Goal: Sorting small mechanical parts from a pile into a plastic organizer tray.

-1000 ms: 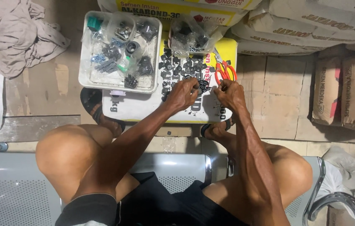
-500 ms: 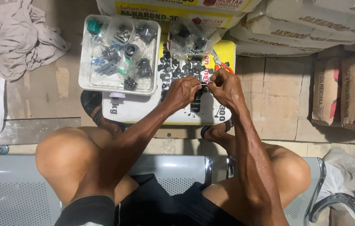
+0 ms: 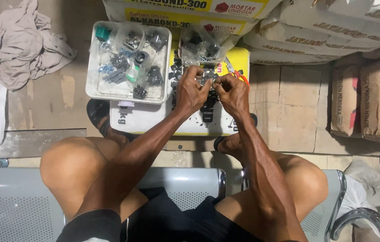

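My left hand (image 3: 191, 91) and my right hand (image 3: 233, 92) meet over a white and yellow sack (image 3: 154, 117) lying flat on the floor. Together their fingertips pinch a small dark metal part (image 3: 208, 79). Small black parts (image 3: 177, 71) lie scattered on the sack under the hands. A clear plastic bag (image 3: 202, 45) with more dark parts sits just beyond the fingers. An orange-handled tool (image 3: 240, 77) lies partly hidden behind my right hand.
A white tray (image 3: 92, 87) with bagged screws, fittings and a teal piece stands left of the hands. Stacked sacks (image 3: 315, 36) fill the back and right. Crumpled cloth (image 3: 15, 49) lies at far left. I sit on a grey perforated metal bench (image 3: 10, 206).
Both hands have drawn closer together and lifted slightly, now pinching the small part between them. The orange-handled tool, plainly visible a second ago, is now mostly covered by my right hand.
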